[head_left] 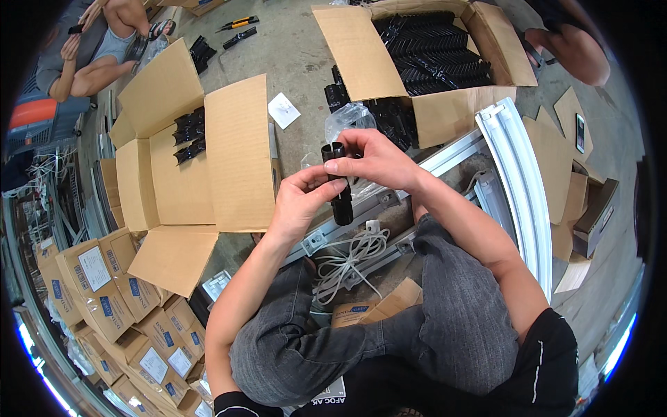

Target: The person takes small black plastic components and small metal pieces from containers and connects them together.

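A black, glossy tube-like part [342, 208] with a hollow round upper end stands nearly upright in front of me. My left hand [300, 198] pinches its left side between thumb and fingertips. From the upper right, my right hand [381, 161] grips it near the open end, thumb across the front. Just beyond the hands lies crumpled clear plastic [347, 119]. An open carton [240, 167] on the left holds a few black parts [189, 139]. Another open carton [358, 59] ahead is filled with rows of similar black parts [445, 62].
White metal rails [517, 187] lie at right, and a coiled pale cable [354, 254] rests between my legs. Stacked closed cartons [104, 285] stand at lower left. A phone [580, 132] lies on cardboard. Other people sit at upper left and upper right.
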The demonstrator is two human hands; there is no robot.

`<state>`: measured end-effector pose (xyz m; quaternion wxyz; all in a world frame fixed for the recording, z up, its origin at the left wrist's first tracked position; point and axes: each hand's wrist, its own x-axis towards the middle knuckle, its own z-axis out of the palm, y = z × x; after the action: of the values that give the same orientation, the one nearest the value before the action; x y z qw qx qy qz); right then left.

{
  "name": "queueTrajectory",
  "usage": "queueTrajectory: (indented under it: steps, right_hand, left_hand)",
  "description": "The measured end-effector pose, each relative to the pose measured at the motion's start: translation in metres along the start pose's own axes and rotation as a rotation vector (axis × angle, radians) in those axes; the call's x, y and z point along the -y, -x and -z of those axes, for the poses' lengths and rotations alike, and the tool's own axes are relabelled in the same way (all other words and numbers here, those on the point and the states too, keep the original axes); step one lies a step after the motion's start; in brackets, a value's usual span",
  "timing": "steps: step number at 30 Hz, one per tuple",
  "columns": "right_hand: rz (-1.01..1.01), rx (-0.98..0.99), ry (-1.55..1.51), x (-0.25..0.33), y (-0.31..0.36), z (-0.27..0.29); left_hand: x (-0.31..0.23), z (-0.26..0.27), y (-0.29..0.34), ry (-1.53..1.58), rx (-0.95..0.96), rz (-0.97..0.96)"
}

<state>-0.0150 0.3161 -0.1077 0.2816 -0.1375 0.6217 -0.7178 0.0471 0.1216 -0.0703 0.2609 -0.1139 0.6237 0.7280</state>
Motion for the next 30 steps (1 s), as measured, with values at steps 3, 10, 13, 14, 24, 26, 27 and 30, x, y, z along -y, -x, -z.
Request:
queueTrajectory:
  steps: [3, 10, 13, 14, 24, 26, 27, 30]
  right_hand:
    - [0.004, -0.005, -0.042, -0.0033, -0.0009, -0.0009]
    - [0.012, 0.007, 0.033, -0.0028, 0.0000, -0.0001]
    - [0.004, 0.007, 0.006, 0.0006, 0.0005, -0.0006]
    - [-0.002, 0.006, -0.008, 0.0013, 0.0004, -0.0011]
    - [-0.022, 0.017, -0.040, -0.0041, 0.0013, -0.0003]
    - [-0.024, 0.010, -0.043, -0.0030, 0.0006, -0.0021]
    - [-0.023, 0.011, -0.045, -0.0010, 0.0005, -0.0034]
    - [-0.051, -0.002, -0.090, 0.0038, 0.0017, -0.0023]
  left_hand:
    - [0.0037, 0.0020, -0.0018, 0.008, 0.004, -0.007]
    - [0.0026, -0.0001, -0.0015, -0.014, -0.016, -0.035]
    - [0.0022, -0.0006, -0.0010, -0.025, -0.018, -0.049]
    - [0.0022, -0.0004, -0.0008, -0.022, -0.016, -0.050]
    - [0.0028, 0.0016, -0.0024, -0.009, 0.020, 0.000]
    - [0.0037, 0.0025, -0.0018, -0.022, 0.010, -0.005]
    - [0.0040, 0.0029, -0.0014, -0.036, 0.002, -0.010]
    - [0.0011, -0.0003, -0.0006, -0.036, -0.016, -0.008]
